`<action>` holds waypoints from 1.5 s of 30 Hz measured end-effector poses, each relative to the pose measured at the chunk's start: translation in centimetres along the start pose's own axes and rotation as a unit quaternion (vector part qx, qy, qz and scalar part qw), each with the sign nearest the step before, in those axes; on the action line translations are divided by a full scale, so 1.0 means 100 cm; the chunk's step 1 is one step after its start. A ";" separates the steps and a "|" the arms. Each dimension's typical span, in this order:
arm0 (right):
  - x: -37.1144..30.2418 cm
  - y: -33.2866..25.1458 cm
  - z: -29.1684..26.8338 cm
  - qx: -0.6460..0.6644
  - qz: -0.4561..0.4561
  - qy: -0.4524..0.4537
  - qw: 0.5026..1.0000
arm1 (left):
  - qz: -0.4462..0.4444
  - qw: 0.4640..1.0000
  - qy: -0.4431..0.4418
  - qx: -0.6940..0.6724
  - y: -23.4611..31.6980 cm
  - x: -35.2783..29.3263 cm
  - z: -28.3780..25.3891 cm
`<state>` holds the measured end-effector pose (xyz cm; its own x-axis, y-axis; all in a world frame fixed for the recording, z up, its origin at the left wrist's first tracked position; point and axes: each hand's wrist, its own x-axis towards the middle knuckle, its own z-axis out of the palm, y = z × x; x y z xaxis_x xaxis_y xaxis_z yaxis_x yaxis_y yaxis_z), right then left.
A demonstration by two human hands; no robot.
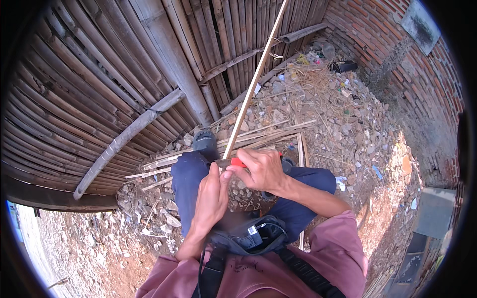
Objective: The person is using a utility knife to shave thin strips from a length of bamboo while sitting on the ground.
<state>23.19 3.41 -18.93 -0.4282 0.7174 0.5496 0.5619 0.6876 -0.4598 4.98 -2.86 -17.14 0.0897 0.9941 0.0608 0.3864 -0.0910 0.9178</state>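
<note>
A long pale strip (253,82) is slanted from the hands up past the bamboo wall (149,54), its lower end brought against the dark, blade-like part of a red-handled tool (238,163). The handle is gripped by the curled fingers of the right hand (263,170). The fingers of the left hand (211,196) are drawn close to the thumb beside the strip's lower end; whether strip, blade or both are pinched cannot be told. Work on the strip is judged to be under way and unfinished, since tool and strip are brought together and no break is seen along the visible length. Several loose strips (283,131) are laid on the rubble (348,124) beyond the knees; whether these are already worked cannot be told. The strip's far end is cut off by the upper edge, and the contact point is largely covered by the fingers.
</note>
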 end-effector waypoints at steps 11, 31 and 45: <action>0.005 -0.001 -0.004 -0.050 -0.009 0.004 0.999 | -0.001 0.999 0.009 0.034 0.002 0.001 -0.001; 0.028 0.036 -0.024 -0.081 0.061 0.081 0.992 | -0.024 0.995 -0.001 0.095 -0.014 -0.018 -0.011; 0.052 0.086 -0.059 -0.090 0.155 0.129 0.975 | -0.024 0.990 -0.041 0.130 -0.027 -0.049 -0.021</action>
<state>29.93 12.42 -15.92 -0.0381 0.8200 0.5711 0.7616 0.3938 -0.5146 1.54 -7.35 -19.11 0.1352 0.9906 -0.0226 0.6140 -0.0659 0.7866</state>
